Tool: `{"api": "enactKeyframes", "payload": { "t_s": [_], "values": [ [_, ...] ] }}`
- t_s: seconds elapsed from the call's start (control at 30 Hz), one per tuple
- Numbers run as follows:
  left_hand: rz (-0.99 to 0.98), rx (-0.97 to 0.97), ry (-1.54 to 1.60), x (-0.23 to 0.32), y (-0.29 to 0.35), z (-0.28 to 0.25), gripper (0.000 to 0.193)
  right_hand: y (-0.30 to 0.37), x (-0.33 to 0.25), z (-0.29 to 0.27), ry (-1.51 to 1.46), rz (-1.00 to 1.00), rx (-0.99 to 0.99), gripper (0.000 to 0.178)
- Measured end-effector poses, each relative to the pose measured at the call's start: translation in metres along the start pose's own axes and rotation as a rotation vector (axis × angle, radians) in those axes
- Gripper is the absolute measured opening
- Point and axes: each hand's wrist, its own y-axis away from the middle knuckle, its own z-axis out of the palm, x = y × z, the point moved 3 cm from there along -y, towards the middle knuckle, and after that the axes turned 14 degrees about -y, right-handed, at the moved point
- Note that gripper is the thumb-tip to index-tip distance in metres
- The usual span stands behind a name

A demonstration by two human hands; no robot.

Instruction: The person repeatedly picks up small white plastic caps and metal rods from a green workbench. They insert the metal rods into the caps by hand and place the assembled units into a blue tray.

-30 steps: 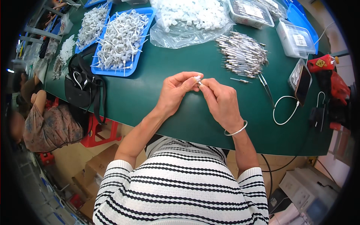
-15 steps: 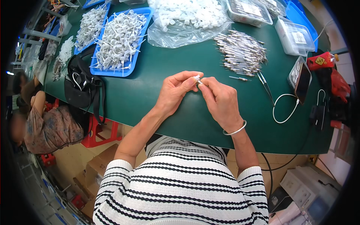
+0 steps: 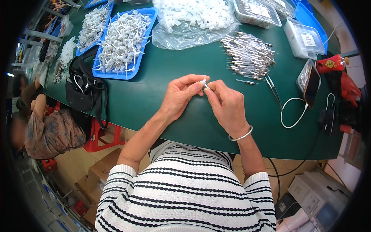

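Over the near part of the green table, my left hand (image 3: 177, 96) pinches a small white plastic cap (image 3: 203, 81) between thumb and fingers. My right hand (image 3: 228, 103), with a silver bangle at the wrist, is closed on a thin metal pin (image 3: 206, 86) whose end meets the cap; most of the pin is hidden by my fingers. Beyond my right hand lies a pile of similar metal pins (image 3: 249, 54), with a couple of loose pins (image 3: 246, 81) just in front of it. White caps (image 3: 197, 13) are heaped on a clear plastic bag (image 3: 177, 41).
At the left, a blue tray (image 3: 133, 73) holds white-capped pieces, beside a black bag (image 3: 81, 94). Tweezers (image 3: 273, 89), a white cable (image 3: 284, 116), a phone (image 3: 312, 85) and clear plastic boxes (image 3: 303, 38) lie at the right. Another person (image 3: 54, 131) sits at the far left.
My hands stay nearly in place. The cap and pin have tilted slightly between my fingers, and my right wrist has shifted a little to the left.
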Motion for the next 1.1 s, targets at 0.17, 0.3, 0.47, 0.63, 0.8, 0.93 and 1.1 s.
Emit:
{"api": "enactKeyframes", "payload": {
  "t_s": [0.17, 0.3, 0.47, 0.63, 0.8, 0.93, 1.1],
  "values": [
    [-0.021, -0.012, 0.020, -0.002, 0.000, 0.000, 0.026, 0.001, 0.002, 0.000, -0.002, 0.007, 0.004, 0.009],
    [-0.014, -0.024, 0.021, -0.001, 0.000, 0.000, 0.024, 0.002, 0.002, 0.002, -0.008, -0.015, 0.031, 0.009],
    [-0.014, -0.024, 0.048, -0.003, 0.002, -0.001, 0.021, 0.004, 0.004, 0.005, 0.020, -0.051, 0.047, 0.009],
    [-0.021, -0.078, 0.055, -0.002, 0.002, -0.002, 0.020, 0.005, 0.004, 0.004, -0.058, -0.004, 0.018, 0.009],
    [-0.008, -0.114, 0.070, -0.003, 0.004, -0.001, 0.017, 0.005, 0.003, 0.003, -0.143, 0.073, -0.017, 0.009],
    [0.030, -0.095, 0.031, -0.004, 0.003, -0.002, 0.016, 0.006, 0.004, 0.006, -0.035, -0.004, 0.040, 0.009],
    [0.093, -0.078, -0.022, -0.005, 0.004, 0.002, 0.017, 0.012, 0.010, 0.008, -0.032, -0.057, 0.093, 0.009]
  ]
}}
